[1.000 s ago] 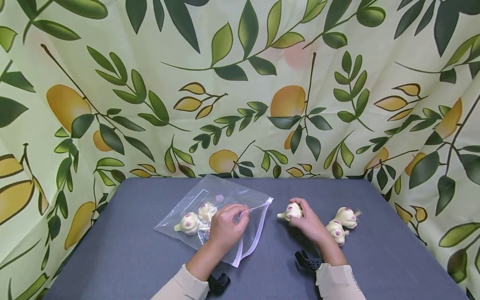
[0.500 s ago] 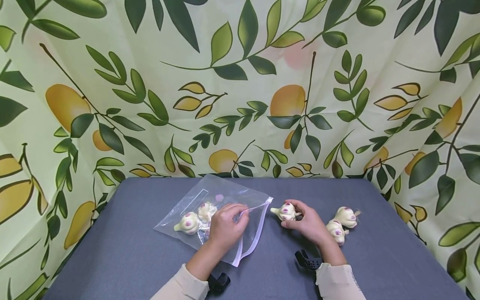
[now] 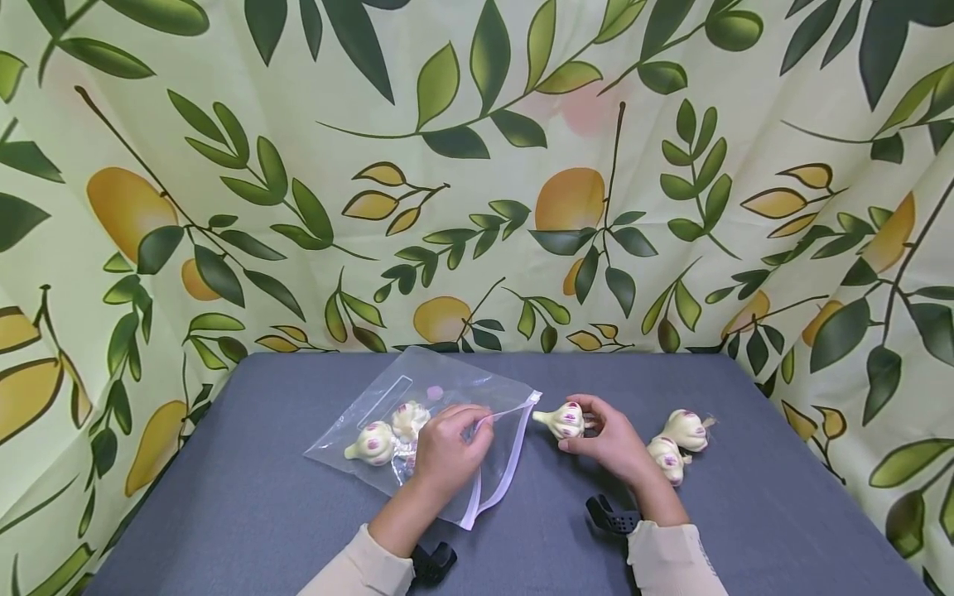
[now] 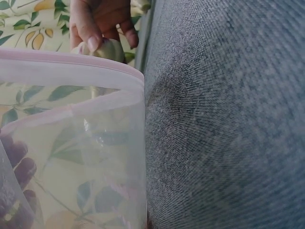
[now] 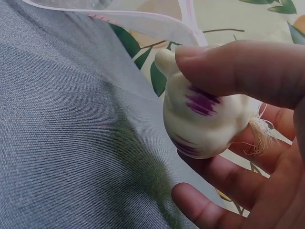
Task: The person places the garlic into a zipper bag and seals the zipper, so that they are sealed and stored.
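Observation:
My left hand [image 3: 453, 447] pinches the upper edge of a clear zip bag [image 3: 447, 377], and its pink-white mouth gapes toward the right. Inside the bag lie several garlic bulbs, among them one garlic bulb [image 3: 374, 444] with its stem pointing left; another is partly hidden behind the hand. My right hand [image 3: 607, 439] grips a garlic bulb [image 3: 564, 420] by its sides, thumb on one side and fingers on the other. The held bulb [image 5: 205, 114] shows purple streaks and a tuft of roots, its stem pointing at the bag's mouth [image 5: 186, 24].
Two more garlic bulbs [image 3: 678, 439] lie together on the grey table [image 3: 246, 497], right of my right hand. A fabric backdrop [image 3: 477, 207] printed with leaves and fruit hangs around the table. Black straps [image 3: 613, 517] sit at both wrists.
My right hand has turned the garlic bulb and brought it a little left, so its stem now reaches close to the bag's mouth. The left hand keeps its hold on the bag.

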A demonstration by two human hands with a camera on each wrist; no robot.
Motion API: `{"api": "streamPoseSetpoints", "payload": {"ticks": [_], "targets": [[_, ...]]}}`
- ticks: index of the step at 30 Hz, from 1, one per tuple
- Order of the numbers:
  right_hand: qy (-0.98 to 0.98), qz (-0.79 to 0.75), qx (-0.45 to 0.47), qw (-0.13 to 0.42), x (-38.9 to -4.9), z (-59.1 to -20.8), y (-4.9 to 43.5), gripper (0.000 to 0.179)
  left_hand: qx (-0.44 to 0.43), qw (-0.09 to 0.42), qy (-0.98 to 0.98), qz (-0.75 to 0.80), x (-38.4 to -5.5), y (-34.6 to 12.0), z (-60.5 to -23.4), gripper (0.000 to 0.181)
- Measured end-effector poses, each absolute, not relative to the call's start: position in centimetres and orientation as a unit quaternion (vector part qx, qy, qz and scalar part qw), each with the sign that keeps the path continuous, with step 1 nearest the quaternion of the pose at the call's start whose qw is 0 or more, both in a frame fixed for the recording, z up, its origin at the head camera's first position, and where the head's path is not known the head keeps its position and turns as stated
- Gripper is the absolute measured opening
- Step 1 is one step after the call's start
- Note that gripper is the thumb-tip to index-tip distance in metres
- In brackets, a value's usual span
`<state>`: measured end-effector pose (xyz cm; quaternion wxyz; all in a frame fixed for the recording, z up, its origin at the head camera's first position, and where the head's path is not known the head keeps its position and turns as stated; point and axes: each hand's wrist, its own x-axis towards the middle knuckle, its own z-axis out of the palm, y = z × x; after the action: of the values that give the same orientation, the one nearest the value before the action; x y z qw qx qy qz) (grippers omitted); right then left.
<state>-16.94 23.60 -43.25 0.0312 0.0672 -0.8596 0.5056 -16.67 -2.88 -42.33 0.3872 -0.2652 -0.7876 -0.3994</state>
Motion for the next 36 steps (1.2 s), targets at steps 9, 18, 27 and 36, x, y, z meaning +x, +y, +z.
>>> {"api": "streamPoseSetpoints", "payload": {"ticks": [9, 18, 27, 36], "targets": [[-0.862, 0.502, 0.064, 0.032, -17.0, -43.3, 23.8, 0.067, -0.261, 0.383, -0.789, -0.403, -16.6, -2.8, -42.3, 0.008], [-0.81, 0.58, 0.084, -0.003, -16.7, -43.1, 24.0, 0.068, -0.259, 0.378, -0.793, -0.402, -16.6, -2.9, -42.2, 0.008], [-0.703, 0.661, 0.197, -0.174, -15.9, -42.5, 22.5, 0.066, -0.262, 0.389, -0.788, -0.4, -16.6, -2.8, -42.2, 0.008], [-0.736, 0.606, 0.247, -0.175, -15.5, -42.9, 17.7, 0.062, -0.284, 0.377, -0.78, -0.409, -16.0, -2.3, -42.0, 0.008]]}}
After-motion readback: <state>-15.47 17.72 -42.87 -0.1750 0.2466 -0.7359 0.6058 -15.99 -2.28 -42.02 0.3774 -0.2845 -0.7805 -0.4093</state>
